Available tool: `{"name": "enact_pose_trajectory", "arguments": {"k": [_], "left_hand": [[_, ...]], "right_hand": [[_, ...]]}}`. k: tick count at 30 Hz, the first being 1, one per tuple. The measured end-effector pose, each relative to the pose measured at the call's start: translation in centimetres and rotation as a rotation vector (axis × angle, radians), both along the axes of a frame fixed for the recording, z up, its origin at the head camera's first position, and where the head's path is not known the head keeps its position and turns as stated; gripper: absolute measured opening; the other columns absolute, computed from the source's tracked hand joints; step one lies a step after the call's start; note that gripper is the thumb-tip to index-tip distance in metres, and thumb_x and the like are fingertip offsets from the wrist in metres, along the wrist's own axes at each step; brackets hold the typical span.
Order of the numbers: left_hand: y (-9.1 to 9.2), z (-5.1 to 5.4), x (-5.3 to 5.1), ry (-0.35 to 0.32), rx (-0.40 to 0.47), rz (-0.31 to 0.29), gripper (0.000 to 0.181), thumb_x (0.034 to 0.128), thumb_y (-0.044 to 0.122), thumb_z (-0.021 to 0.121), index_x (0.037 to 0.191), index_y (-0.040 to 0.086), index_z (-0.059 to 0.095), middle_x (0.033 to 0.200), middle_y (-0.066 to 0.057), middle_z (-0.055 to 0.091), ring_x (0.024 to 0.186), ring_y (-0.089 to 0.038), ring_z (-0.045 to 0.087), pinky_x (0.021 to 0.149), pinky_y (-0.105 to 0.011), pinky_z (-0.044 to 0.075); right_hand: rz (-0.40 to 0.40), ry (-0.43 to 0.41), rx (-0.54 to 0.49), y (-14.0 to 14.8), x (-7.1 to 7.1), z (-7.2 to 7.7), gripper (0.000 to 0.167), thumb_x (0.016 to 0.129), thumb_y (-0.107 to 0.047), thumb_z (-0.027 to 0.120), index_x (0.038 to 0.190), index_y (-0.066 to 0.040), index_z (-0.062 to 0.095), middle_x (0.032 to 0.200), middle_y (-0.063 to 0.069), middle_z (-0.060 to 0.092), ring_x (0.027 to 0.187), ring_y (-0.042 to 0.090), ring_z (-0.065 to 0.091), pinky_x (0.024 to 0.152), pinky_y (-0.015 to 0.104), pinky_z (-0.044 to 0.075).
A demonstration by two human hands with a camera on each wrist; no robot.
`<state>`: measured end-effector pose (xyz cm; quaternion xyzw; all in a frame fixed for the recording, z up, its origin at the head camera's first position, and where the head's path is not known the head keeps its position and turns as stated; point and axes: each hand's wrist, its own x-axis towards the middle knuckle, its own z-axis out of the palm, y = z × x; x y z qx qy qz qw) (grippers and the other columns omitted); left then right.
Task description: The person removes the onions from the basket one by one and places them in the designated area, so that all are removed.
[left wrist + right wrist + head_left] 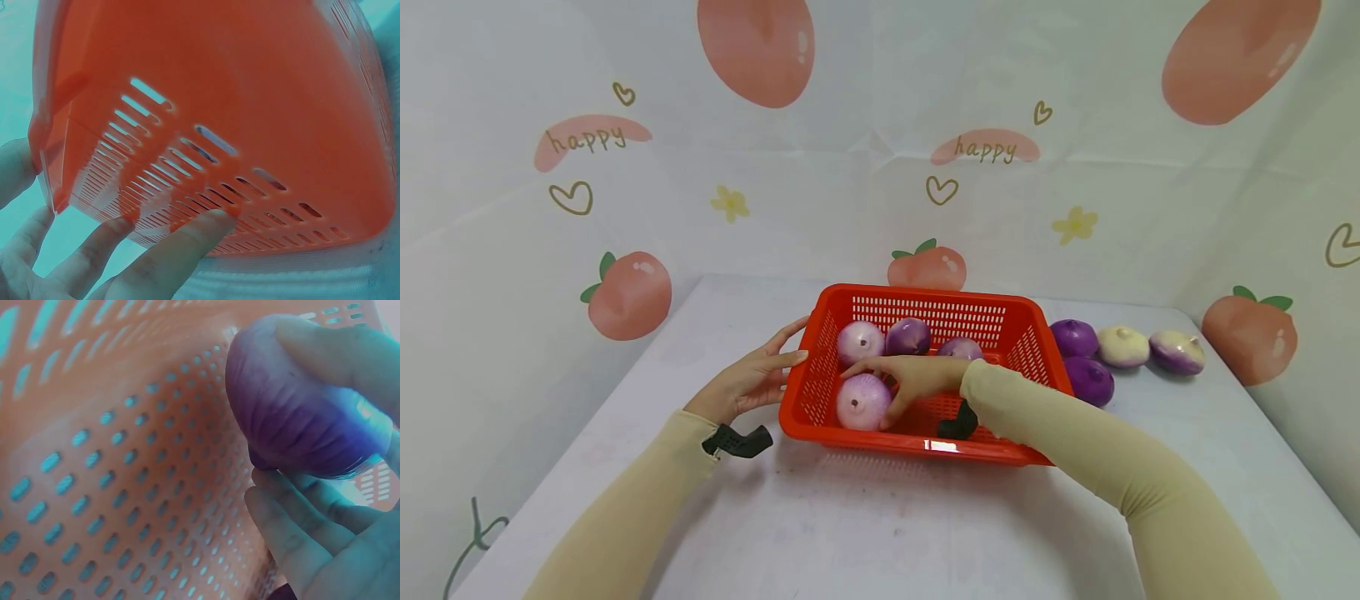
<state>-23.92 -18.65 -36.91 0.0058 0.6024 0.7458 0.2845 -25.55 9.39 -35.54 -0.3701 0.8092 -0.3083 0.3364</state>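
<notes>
A red plastic basket (917, 446) with slotted walls stands on the white table. Inside its front left corner, my right hand (921, 377) grips a pale purple onion (860, 402) between thumb and fingers. The right wrist view shows this onion (294, 406) close up, with its streaked skin and the thumb over it. Behind it in the basket lie a pale onion (861, 342), a darker purple onion (908, 337) and another partly hidden purple onion (961, 347). My left hand (748, 379) rests its extended fingertips against the basket's left outer wall (262, 112).
Right of the basket are two deep purple round vegetables (1088, 382), a cream flattened one (1123, 347) and a cream-and-purple one (1177, 352). A white cloth (865, 200) printed with fruit hangs behind the table. A green cord (475, 533) shows at lower left.
</notes>
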Motion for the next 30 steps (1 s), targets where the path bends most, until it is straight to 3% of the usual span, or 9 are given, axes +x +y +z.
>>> {"name": "enact_pose_trajectory", "arguments": {"k": [7, 11, 14, 18, 21, 26, 30], "left_hand": [[0.0, 0.0, 0.0, 0.001, 0.0, 0.0, 0.065, 0.0997, 0.02, 0.053, 0.151, 0.044, 0.021, 0.133, -0.01, 0.044, 0.1, -0.023, 0.065, 0.081, -0.047, 0.058], [0.0, 0.0, 0.0, -0.006, 0.007, 0.003, 0.065, 0.0994, 0.02, 0.054, 0.151, 0.044, 0.022, 0.13, -0.009, 0.047, 0.099, -0.023, 0.065, 0.079, -0.045, 0.058], [0.0, 0.0, 0.0, -0.017, 0.015, 0.007, 0.066, 0.0991, 0.02, 0.055, 0.151, 0.044, 0.022, 0.128, -0.007, 0.048, 0.099, -0.022, 0.065, 0.079, -0.044, 0.058], [-0.1, 0.0, 0.0, -0.033, 0.042, 0.001, 0.066, 0.099, 0.019, 0.055, 0.151, 0.044, 0.022, 0.124, -0.006, 0.05, 0.097, -0.021, 0.064, 0.078, -0.041, 0.059], [-0.1, 0.1, 0.0, -0.039, 0.069, -0.016, 0.067, 0.099, 0.018, 0.055, 0.151, 0.044, 0.022, 0.122, -0.005, 0.051, 0.095, -0.02, 0.064, 0.078, -0.04, 0.059], [-0.3, 0.1, 0.1, -0.029, 0.086, -0.045, 0.067, 0.0998, 0.017, 0.053, 0.152, 0.044, 0.02, 0.12, -0.005, 0.051, 0.093, -0.018, 0.064, 0.079, -0.038, 0.059], [-0.3, 0.0, 0.1, -0.031, 0.079, -0.042, 0.067, 0.0998, 0.018, 0.053, 0.151, 0.044, 0.02, 0.124, -0.006, 0.049, 0.097, -0.019, 0.063, 0.08, -0.039, 0.059]], "right_hand": [[-0.044, 0.045, -0.012, 0.4, -0.5, 0.2, 0.075, 0.078, -0.032, 0.08, 0.141, -0.042, 0.041, 0.14, -0.008, 0.04, 0.126, 0.015, 0.043, 0.099, 0.034, 0.048], [-0.111, 0.011, -0.032, 0.7, -0.5, 1.0, 0.074, 0.078, -0.032, 0.08, 0.138, -0.048, 0.04, 0.138, -0.009, 0.041, 0.125, 0.015, 0.044, 0.1, 0.035, 0.047], [-0.103, -0.043, -0.139, 0.9, -0.5, 1.9, 0.075, 0.08, -0.023, 0.079, 0.141, -0.041, 0.04, 0.138, -0.006, 0.042, 0.125, 0.018, 0.045, 0.1, 0.037, 0.047], [-0.074, -0.015, -0.258, 1.2, -0.6, 3.2, 0.077, 0.08, -0.017, 0.079, 0.144, -0.033, 0.039, 0.137, -0.004, 0.045, 0.125, 0.02, 0.049, 0.102, 0.039, 0.047], [-0.119, 0.02, -0.271, 1.8, -0.4, 4.3, 0.077, 0.079, -0.023, 0.081, 0.142, -0.037, 0.039, 0.136, -0.007, 0.045, 0.124, 0.018, 0.051, 0.102, 0.038, 0.047], [-0.208, 0.004, -0.335, 2.6, 0.0, 5.9, 0.08, 0.078, -0.025, 0.082, 0.142, -0.041, 0.037, 0.138, -0.004, 0.045, 0.124, 0.019, 0.053, 0.103, 0.041, 0.046], [-0.259, 0.028, -0.396, 3.5, 0.6, 7.0, 0.081, 0.077, -0.018, 0.083, 0.142, -0.034, 0.037, 0.136, 0.0, 0.046, 0.124, 0.021, 0.052, 0.104, 0.043, 0.046]]}}
